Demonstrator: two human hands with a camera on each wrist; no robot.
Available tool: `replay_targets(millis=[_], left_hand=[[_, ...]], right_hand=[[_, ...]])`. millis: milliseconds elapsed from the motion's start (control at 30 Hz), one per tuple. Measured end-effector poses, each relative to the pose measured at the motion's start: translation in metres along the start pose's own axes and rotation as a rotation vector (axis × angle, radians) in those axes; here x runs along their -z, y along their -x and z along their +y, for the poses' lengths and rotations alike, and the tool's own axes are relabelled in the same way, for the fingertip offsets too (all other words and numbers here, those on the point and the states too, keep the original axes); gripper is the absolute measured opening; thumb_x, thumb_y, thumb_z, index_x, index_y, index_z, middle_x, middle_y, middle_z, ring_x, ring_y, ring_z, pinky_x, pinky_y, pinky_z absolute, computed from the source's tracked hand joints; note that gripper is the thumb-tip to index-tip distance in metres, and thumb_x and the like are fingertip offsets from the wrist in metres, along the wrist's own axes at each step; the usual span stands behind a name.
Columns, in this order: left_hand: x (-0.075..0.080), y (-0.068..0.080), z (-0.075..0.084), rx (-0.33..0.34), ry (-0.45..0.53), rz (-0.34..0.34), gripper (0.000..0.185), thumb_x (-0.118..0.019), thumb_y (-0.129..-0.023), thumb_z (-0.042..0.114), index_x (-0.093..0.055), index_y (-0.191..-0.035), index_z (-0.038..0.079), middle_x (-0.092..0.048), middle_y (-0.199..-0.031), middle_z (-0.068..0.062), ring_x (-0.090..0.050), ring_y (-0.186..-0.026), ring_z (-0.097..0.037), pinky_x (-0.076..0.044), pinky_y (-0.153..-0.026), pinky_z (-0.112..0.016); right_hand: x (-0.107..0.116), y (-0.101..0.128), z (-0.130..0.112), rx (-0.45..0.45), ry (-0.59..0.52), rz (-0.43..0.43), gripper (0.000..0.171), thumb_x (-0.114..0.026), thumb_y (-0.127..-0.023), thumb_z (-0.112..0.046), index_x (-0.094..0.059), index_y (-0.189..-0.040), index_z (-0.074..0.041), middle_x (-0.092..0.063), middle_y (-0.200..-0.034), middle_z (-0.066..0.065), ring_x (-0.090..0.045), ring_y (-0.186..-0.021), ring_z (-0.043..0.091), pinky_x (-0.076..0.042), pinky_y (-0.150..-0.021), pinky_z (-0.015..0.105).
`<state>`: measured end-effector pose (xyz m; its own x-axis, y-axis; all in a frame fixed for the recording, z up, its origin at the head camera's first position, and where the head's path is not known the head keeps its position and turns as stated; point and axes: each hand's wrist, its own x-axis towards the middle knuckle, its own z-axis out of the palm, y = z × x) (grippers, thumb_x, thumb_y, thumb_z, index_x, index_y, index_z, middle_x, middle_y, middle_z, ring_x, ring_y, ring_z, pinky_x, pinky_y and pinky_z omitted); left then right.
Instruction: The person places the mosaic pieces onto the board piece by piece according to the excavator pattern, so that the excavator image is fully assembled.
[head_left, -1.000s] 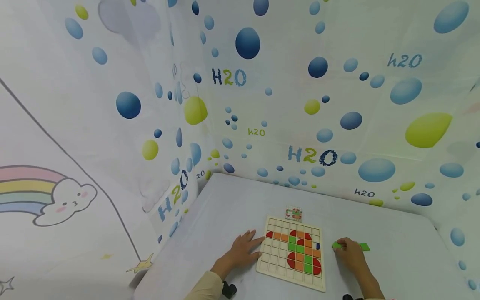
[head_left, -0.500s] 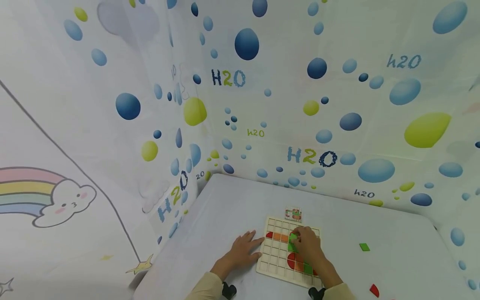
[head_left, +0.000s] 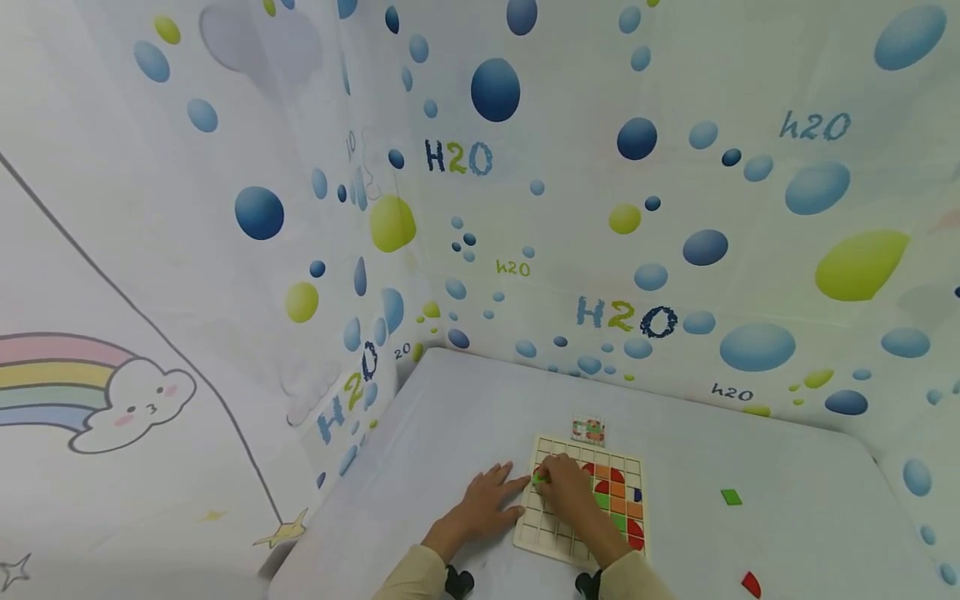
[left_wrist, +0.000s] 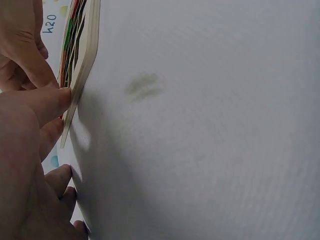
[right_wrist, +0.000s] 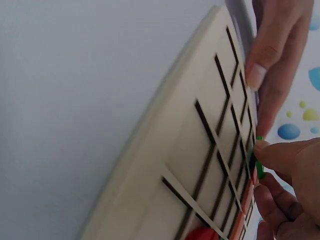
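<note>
Part of the puzzle board [head_left: 626, 500] is hidden by the right hand [head_left: 567, 490]; the green piece [right_wrist: 259, 162] is mostly covered by fingertips [right_wrist: 262, 150].

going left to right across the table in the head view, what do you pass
left hand → right hand holding a green piece → grid board → loose green piece → red piece

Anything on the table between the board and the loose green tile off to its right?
No. In the head view the table between the board and the green tile is bare.
</note>
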<state>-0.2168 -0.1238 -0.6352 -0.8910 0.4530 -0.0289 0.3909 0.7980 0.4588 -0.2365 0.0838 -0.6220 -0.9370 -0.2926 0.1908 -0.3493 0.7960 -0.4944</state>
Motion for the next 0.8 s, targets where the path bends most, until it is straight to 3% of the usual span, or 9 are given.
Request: replay_targets(millis=[367, 600, 800], left_hand=[[0.0000, 0.0005, -0.0002, -0.001, 0.001, 0.010, 0.055, -0.062, -0.105, 0.043, -0.051, -0.158, 0.032, -0.039, -0.168, -0.014, -0.035, -0.156, -0.040, -0.029, -0.124, -0.065], [-0.0015, 0.0015, -0.0013, -0.021, 0.023, 0.012, 0.054, -0.060, -0.106, 0.043, -0.051, -0.158, 0.028, -0.040, -0.167, -0.018, -0.035, -0.155, -0.043, -0.029, -0.122, -0.069], [-0.0017, -0.0003, -0.0013, -0.017, 0.003, 0.016, 0.054, -0.060, -0.107, 0.044, -0.051, -0.158, 0.029, -0.039, -0.168, -0.016, -0.034, -0.156, -0.041, -0.030, -0.123, -0.067]], right_hand=[[-0.0035, 0.0050, -0.0032, 0.029, 0.075, 0.004, 0.009, -0.081, -0.094, -0.015, -0.072, -0.096, -0.017, -0.065, -0.099, -0.001, -0.061, -0.091, 0.021, -0.049, -0.077, 0.048], [-0.0034, 0.0075, -0.0044, 0.096, 0.119, 0.021, 0.015, -0.082, -0.092, -0.011, -0.072, -0.099, -0.019, -0.066, -0.098, -0.001, -0.062, -0.091, 0.021, -0.047, -0.074, 0.043], [0.0015, 0.0071, -0.0092, 0.102, 0.170, 0.016, 0.016, -0.082, -0.092, -0.011, -0.071, -0.099, -0.021, -0.067, -0.097, -0.001, -0.062, -0.092, 0.022, -0.046, -0.073, 0.042]])
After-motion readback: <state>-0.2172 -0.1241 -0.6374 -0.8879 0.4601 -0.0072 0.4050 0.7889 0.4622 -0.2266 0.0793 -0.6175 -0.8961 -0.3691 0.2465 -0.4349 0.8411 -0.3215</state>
